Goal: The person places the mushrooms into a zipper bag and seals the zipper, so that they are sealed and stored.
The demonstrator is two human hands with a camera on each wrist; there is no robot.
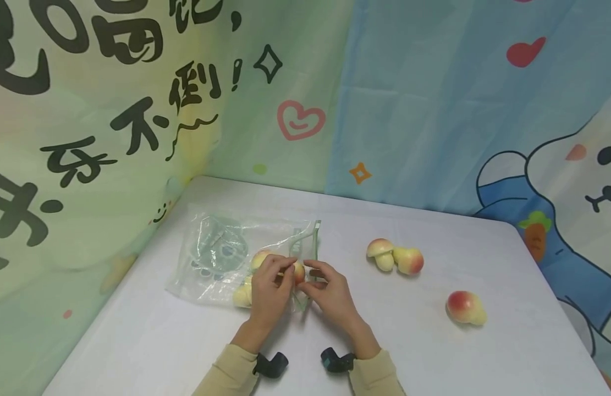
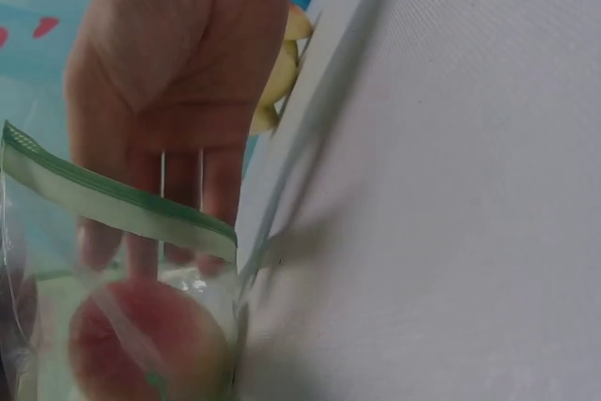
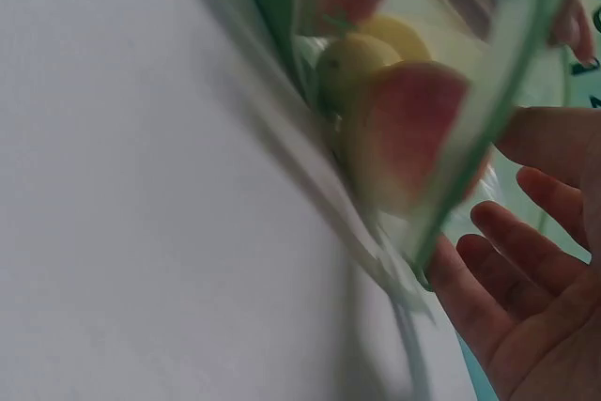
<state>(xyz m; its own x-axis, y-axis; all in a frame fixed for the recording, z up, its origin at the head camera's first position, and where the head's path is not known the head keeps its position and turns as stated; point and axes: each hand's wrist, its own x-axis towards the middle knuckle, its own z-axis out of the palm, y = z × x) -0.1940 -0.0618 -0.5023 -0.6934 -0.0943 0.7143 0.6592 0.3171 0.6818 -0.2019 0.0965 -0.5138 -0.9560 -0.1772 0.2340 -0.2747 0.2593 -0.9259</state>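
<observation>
A clear zip bag (image 1: 265, 228) with a green-edged mouth (image 3: 502, 105) lies with its opening to the right. Just inside the mouth is a round red-and-yellow fruit, like a peach (image 2: 146, 340), with yellow fruit pieces (image 3: 352, 68) deeper in. My left hand (image 1: 269, 283) pinches the bag near its mouth beside the peach; in its own wrist view it is mostly hidden. At the opening, my right hand (image 1: 332, 291) has its thumb and fingers apart. Its fingers (image 2: 141, 180) are extended at the green edge, close to the peach.
A mushroom-shaped piece (image 1: 381, 253) and a yellow-red pear-like one (image 1: 409, 261) lie together right of the bag. Another red-yellow fruit (image 1: 466, 308) sits farther right on the white table (image 1: 424, 357). Printed curtains (image 1: 409, 110) rise behind and at the left.
</observation>
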